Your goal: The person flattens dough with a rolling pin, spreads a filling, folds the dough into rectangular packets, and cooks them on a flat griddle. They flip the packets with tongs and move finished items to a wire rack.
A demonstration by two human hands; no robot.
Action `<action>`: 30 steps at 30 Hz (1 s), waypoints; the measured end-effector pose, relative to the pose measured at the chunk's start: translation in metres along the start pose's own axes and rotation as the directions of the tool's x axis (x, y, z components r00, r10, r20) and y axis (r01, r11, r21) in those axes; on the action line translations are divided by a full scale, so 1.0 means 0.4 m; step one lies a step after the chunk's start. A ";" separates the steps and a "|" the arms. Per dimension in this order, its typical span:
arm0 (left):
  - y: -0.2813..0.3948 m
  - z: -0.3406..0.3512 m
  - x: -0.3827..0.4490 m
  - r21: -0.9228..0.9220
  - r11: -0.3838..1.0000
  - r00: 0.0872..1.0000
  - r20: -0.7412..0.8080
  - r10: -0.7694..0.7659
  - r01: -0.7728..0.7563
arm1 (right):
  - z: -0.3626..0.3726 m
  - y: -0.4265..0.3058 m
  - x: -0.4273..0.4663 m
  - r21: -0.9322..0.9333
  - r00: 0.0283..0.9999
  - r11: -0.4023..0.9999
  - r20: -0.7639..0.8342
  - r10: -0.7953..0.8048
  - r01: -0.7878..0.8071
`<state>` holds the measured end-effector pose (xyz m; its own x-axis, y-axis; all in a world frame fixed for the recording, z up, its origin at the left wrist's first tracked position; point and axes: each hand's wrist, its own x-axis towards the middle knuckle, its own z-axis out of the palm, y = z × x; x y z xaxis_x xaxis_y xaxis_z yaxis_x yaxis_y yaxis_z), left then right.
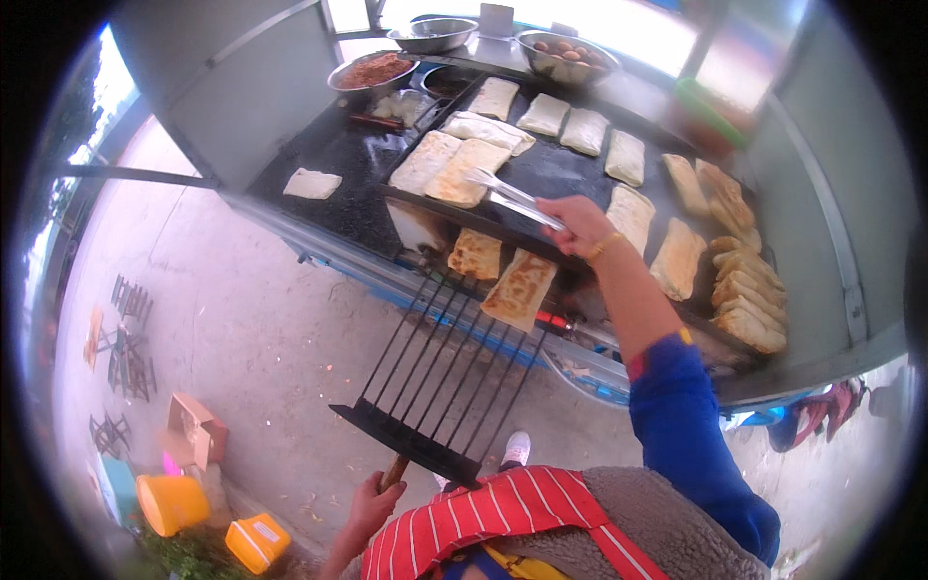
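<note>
My right hand point(578, 226) is closed around metal tongs point(515, 197), whose tips touch a browned rectangular flatbread point(467, 172) at the front edge of the black griddle point(558, 170). Below, my left hand point(373, 502) grips the wooden handle point(394, 473) of a metal grill rack point(449, 384) with long parallel bars. The rack's far end reaches under the griddle, and two browned flatbreads lie there, one point(520, 290) on the bars and one point(475, 254) farther in. Paler flatbreads point(544, 114) are spread over the griddle, and browned ones point(750, 297) stand in a row at its right end.
A lower black plate point(326, 210) at left holds one small pale flatbread point(312, 184). Bowls of reddish filling point(373, 72) and eggs point(568, 58) stand behind. A green-rimmed basket point(710, 112) is at the back right. Yellow buckets point(172, 504) and a cardboard box point(194, 433) stand on the ground, lower left.
</note>
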<state>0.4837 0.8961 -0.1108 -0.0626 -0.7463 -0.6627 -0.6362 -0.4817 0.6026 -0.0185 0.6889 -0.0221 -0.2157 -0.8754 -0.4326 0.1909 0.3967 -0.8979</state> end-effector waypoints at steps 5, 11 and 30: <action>-0.050 0.005 0.022 0.019 1.000 1.000 -0.024 -0.013 0.014 | 0.093 0.024 0.130 0.065 1.000 0.998 -0.017 -0.023 0.024; -0.032 0.004 0.016 0.012 1.000 1.000 0.006 0.013 -0.013 | 0.060 0.016 -0.041 0.111 0.988 0.986 -0.100 -0.116 0.127; -0.071 -0.018 0.063 0.127 0.990 0.995 0.076 0.058 -0.067 | 0.307 0.437 -0.491 -0.439 0.978 0.897 0.154 0.140 -0.059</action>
<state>0.5057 0.8877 -0.1414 -0.1572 -0.7358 -0.6587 -0.7231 -0.3685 0.5842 0.1747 0.8962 -0.0841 -0.0364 -0.8435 -0.5360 -0.2363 0.5284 -0.8155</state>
